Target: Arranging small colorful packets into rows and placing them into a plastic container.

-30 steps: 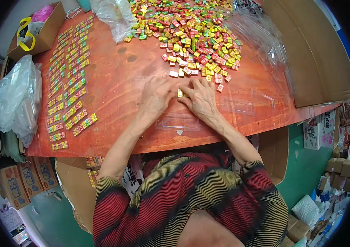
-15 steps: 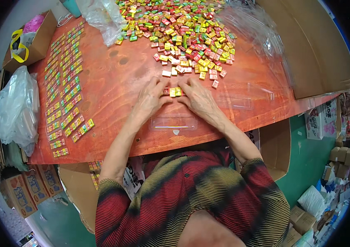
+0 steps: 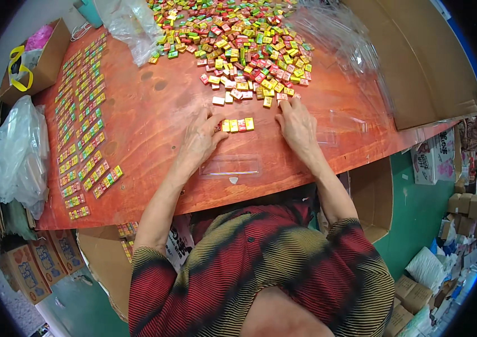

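From where I stand, the two hands are well apart over the red table (image 3: 143, 135). Between them lies a short row of small boxes (image 3: 234, 126), mostly yellow with some red, set side by side. The left hand (image 3: 198, 137) is at the row's left end, thumb on the near side and fingers on the far side of the last box — whether it is gripping it, I can't tell. The right hand (image 3: 299, 126) is away from the row, with its thumb and fingers spread and the fingertips beside the near edge of a big loose pile of boxes (image 3: 244, 48), red, yellow and green. I can't make out whether they touch a box there.

Nearer the person, just behind the table's edge, is a clear plastic tray (image 3: 230, 165), with a small pale scrap (image 3: 233, 180) beside it. More clear plastic (image 3: 328, 138) lies to the right of the right hand. Over on the left, finished-looking strips of boxes (image 3: 89, 137) run up the table — beyond them bulges a cloudy plastic bag (image 3: 18, 151).
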`<state>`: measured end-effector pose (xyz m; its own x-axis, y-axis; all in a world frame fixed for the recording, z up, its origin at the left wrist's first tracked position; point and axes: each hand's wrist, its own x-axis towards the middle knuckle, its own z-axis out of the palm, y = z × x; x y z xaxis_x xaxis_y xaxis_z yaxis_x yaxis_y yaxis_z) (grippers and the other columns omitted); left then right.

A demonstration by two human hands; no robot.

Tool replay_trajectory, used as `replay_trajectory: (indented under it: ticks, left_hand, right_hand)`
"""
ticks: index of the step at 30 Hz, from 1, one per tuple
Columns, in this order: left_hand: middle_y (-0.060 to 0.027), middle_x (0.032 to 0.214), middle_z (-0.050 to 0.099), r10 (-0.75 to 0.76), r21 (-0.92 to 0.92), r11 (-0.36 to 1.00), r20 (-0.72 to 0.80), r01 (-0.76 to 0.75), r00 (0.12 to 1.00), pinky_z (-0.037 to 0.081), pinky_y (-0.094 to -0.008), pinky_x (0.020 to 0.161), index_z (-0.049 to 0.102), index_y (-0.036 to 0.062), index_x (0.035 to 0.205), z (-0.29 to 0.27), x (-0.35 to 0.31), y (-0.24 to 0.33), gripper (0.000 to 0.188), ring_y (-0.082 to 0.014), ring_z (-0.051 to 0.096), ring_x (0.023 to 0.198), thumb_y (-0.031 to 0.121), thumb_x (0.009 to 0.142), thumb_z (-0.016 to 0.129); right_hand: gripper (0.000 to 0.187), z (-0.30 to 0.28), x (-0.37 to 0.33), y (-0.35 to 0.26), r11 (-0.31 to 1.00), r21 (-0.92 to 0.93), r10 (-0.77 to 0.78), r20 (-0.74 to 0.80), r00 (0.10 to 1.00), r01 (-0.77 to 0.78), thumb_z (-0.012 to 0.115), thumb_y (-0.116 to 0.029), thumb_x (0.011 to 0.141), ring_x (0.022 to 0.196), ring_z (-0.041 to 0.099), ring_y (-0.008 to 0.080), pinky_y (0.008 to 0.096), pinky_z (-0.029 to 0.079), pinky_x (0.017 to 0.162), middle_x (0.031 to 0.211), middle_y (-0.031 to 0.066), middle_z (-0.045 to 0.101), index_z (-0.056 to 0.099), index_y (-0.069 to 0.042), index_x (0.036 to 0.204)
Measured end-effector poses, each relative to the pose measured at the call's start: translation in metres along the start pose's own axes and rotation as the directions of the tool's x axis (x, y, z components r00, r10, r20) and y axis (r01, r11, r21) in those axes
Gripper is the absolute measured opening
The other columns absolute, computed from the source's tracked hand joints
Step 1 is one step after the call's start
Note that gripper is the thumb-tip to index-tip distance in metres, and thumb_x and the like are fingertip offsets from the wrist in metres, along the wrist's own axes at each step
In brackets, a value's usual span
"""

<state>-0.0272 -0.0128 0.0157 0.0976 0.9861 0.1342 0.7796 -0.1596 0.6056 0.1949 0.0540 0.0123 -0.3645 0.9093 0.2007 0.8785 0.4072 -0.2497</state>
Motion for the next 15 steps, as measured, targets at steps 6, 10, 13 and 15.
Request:
replay_trajectory:
  ticks: [6, 10, 13, 15]
  left_hand:
    - [-0.0125, 0.096, 0.049, 0.026, -0.025, 0.999, -0.047, -0.027, 0.999, 0.044, -0.0376, 0.076, 0.056, 0.0046, 0.101, -0.001, -0.001, 0.004, 0.034, -0.0297, 0.053, 0.09, 0.009, 0.07, 0.069]
    - [-0.0125, 0.096, 0.049, -0.004, 0.01, 1.0, -0.02, 0.004, 1.0, 0.044, -0.0377, 0.075, 0.056, 0.0055, 0.102, 0.002, 0.0, 0.005, 0.034, -0.0298, 0.053, 0.089, 0.01, 0.07, 0.069]
    - [-0.0139, 0.091, 0.048, -0.018, -0.014, 1.0, -0.056, 0.017, 0.998, 0.043, -0.04, 0.074, 0.058, 0.0049, 0.099, 0.004, -0.001, 0.005, 0.034, -0.031, 0.052, 0.087, 0.01, 0.068, 0.07]
    - [-0.0139, 0.091, 0.048, -0.015, -0.008, 1.0, -0.059, 0.015, 0.998, 0.043, -0.0397, 0.073, 0.058, 0.005, 0.098, 0.003, 0.0, 0.006, 0.033, -0.0309, 0.052, 0.087, 0.01, 0.068, 0.07]
  right_hand:
    - [0.025, 0.002, -0.003, -0.002, 0.986, 0.153, -0.057, -0.021, 0.998, 0.059, 0.061, -0.009, 0.075, 0.085, 0.054, 0.0311, 0.0406, 0.046, 0.069, 0.092, 0.0138, 0.051, 0.051, -0.006, 0.098]
    - [0.031, 0.001, -0.004, -0.01, 0.978, 0.18, -0.108, 0.028, 0.994, 0.101, 0.058, -0.005, 0.076, 0.089, 0.053, 0.0339, 0.0419, 0.045, 0.073, 0.094, 0.0153, 0.05, 0.05, -0.006, 0.105]
    - [0.031, 0.004, -0.004, -0.007, 0.975, 0.222, -0.033, 0.017, 0.999, 0.028, 0.057, -0.004, 0.076, 0.09, 0.053, 0.0351, 0.0423, 0.045, 0.074, 0.095, 0.0165, 0.049, 0.049, -0.006, 0.106]
    - [0.031, 0.003, -0.003, -0.004, 0.971, 0.233, -0.052, 0.012, 0.999, 0.048, 0.057, -0.005, 0.076, 0.09, 0.052, 0.0355, 0.0423, 0.045, 0.074, 0.095, 0.0167, 0.049, 0.049, -0.006, 0.106]
